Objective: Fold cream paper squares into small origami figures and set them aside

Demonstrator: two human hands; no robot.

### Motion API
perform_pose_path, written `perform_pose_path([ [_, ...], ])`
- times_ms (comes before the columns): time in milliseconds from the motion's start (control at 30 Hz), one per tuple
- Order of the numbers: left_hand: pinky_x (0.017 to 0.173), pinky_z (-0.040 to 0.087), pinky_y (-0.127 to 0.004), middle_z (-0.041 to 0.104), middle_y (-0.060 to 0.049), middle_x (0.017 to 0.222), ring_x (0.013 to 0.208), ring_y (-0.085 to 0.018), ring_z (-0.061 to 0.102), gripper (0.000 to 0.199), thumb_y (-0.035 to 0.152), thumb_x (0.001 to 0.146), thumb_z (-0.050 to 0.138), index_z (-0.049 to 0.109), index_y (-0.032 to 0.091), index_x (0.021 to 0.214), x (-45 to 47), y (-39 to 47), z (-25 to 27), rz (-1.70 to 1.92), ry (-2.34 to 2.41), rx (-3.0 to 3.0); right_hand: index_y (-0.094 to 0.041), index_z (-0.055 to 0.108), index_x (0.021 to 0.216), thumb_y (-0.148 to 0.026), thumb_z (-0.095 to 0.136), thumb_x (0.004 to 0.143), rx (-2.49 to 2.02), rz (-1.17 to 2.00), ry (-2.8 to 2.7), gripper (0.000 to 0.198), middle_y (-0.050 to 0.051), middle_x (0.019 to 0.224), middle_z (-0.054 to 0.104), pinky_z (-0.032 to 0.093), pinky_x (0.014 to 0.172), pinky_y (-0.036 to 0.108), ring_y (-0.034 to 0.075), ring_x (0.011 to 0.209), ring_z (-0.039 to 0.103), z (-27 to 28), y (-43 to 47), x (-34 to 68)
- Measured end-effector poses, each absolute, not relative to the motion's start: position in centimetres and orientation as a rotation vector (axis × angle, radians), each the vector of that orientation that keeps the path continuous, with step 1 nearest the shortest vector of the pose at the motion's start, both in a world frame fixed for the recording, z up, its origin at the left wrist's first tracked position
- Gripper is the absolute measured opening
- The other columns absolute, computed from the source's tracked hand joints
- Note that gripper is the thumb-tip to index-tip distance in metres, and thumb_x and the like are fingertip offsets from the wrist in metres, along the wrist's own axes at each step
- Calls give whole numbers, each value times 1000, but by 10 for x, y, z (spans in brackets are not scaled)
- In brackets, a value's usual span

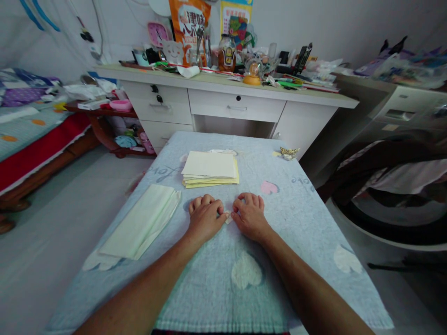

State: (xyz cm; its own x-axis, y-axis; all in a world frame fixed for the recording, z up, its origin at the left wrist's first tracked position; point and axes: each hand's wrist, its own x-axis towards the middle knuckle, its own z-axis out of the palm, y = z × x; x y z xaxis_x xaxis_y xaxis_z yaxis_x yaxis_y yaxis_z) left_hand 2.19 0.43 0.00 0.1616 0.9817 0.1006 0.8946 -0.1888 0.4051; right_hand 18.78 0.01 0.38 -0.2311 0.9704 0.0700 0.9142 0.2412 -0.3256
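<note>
Both my hands rest low over the blue cloth (296,223), close together near its middle. Between them is a small pale piece of paper (228,218), mostly covered by fingers. My left hand (206,213) has its fingers curled, thumb and forefinger pinching the paper's left side. My right hand (249,213), also curled, pinches it from the right. Just beyond lies a stack of cream and yellow paper sheets (209,165). Left of my left hand, a pale green folded paper (139,223) lies slanted on the cloth.
A small patterned folded object (289,152) sits at the cloth's far right corner. Behind stands a white desk (237,104) crowded with a jar (226,53), snack bag and other items. A washing machine (401,111) is at right, a bed (42,135) at left.
</note>
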Motion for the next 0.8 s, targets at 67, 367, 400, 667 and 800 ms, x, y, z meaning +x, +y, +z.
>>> perform_pose_path([
  [67, 85, 28, -42, 54, -3, 92, 91, -24, 42, 18, 43, 77, 64, 63, 25, 75, 22, 4, 0, 499, 1815, 2187, -25, 61, 93, -35, 58, 85, -1762, 324, -2253, 13, 5, 121, 47, 13, 105, 50, 25, 118, 35, 4, 0, 188],
  [367, 87, 28, -42, 55, -3, 92, 93, -24, 43, 18, 43, 77, 64, 64, 25, 75, 22, 3, 0, 510, 1817, 2190, -26, 63, 94, -34, 54, 87, -1768, 345, -2275, 14, 5, 122, 47, 18, 102, 46, 24, 116, 36, 5, 1, 188],
  [400, 87, 28, -42, 55, -3, 92, 93, -25, 43, 18, 43, 77, 64, 64, 25, 75, 22, 3, -1, 516, 1815, 2189, -25, 63, 94, -34, 53, 88, -1763, 346, -2278, 14, 5, 122, 47, 19, 102, 46, 24, 116, 36, 5, 2, 188],
  [667, 86, 28, -41, 58, -3, 93, 95, -25, 45, 14, 39, 79, 62, 66, 26, 77, 19, 5, -1, 536, 1793, 2157, -25, 63, 88, -36, 58, 85, -1763, 359, -2247, 13, 4, 121, 48, 16, 103, 47, 24, 116, 36, 6, 1, 187],
  [800, 85, 29, -41, 61, -3, 97, 96, -25, 46, 19, 35, 87, 51, 68, 28, 84, 18, 6, -1, 544, 1784, 2147, -25, 63, 88, -36, 58, 85, -1756, 347, -2242, 13, 4, 121, 48, 15, 103, 48, 24, 117, 36, 5, 0, 187],
])
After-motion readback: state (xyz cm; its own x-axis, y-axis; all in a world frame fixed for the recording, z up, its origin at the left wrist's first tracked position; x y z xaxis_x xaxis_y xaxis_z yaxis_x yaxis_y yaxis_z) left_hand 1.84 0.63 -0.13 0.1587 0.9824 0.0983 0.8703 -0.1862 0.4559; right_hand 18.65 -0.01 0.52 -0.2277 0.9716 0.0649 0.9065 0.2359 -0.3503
